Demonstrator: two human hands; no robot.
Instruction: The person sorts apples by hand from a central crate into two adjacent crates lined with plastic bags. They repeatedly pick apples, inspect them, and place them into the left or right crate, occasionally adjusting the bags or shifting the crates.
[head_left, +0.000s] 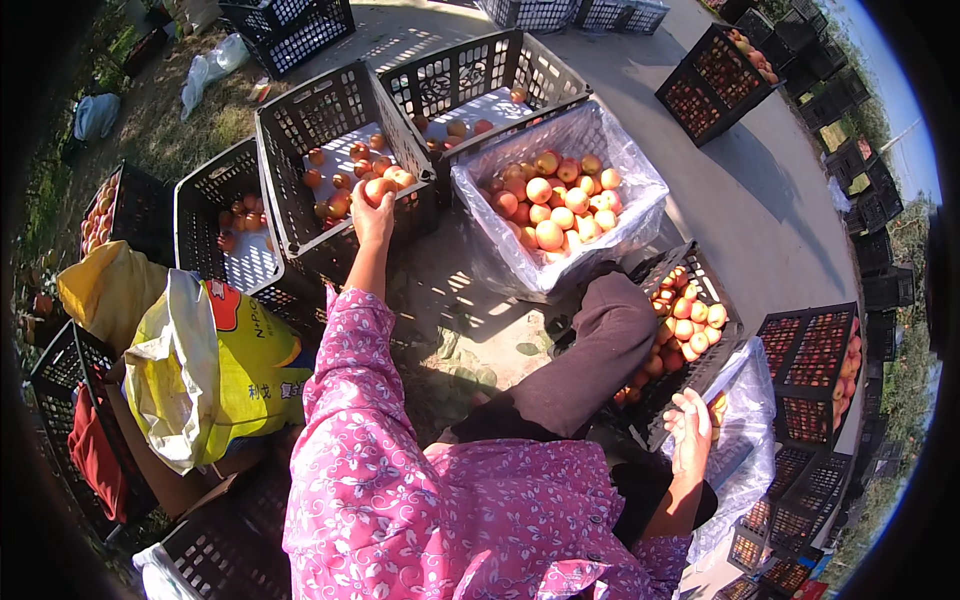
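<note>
My left hand (373, 217) holds a red apple (379, 191) over the near rim of a black plastic crate (315, 244), where several apples lie on a pale liner. My right hand (688, 433) has nothing in it, its fingers apart and palm up, beside a black crate of small apples (684, 319) at my knee. A plastic-lined crate (487, 232) heaped with apples (550, 235) stands ahead of me. Just below my right hand is another crate with a clear plastic liner (739, 442), partly hidden by my arm.
More black crates with a few apples stand at the left (187, 217) and the back (450, 75). A yellow woven sack (251, 382) lies by my left arm. Full crates (810, 360) line the right, and another (697, 90) stands on the concrete at the upper right.
</note>
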